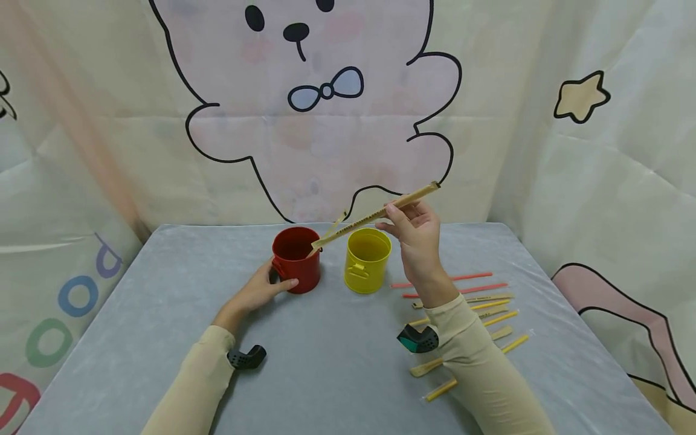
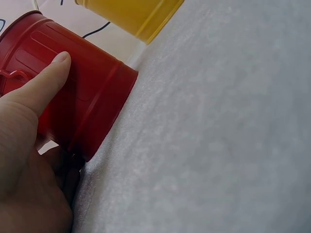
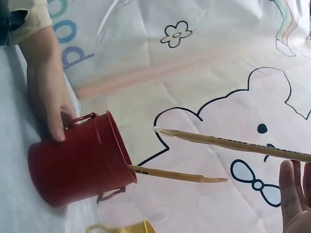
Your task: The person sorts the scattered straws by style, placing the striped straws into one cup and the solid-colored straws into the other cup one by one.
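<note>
My left hand (image 1: 257, 291) holds a small red bucket (image 1: 304, 275) upright on the table, thumb against its wall and fingers round its handle side. In the left wrist view the thumb lies flat on the red metal; the other fingers are partly hidden. One tan paper-wrapped straw (image 3: 180, 174) leans out of the red bucket over the rim. Pinched in my right hand (image 1: 421, 238) is another tan paper-wrapped straw (image 1: 380, 212) with printed marks, slanting so its lower end overlaps the red bucket's rim in the head view. Beside the red bucket stands a small yellow bucket (image 1: 365, 272).
Under and beside the right forearm lie several sticks in a rough column: red straws (image 1: 484, 287), yellow straws (image 1: 515, 344) and more tan wrapped ones (image 1: 426, 367). A grey cloth (image 1: 326, 374) covers the table; a printed curtain (image 1: 505, 121) hangs behind.
</note>
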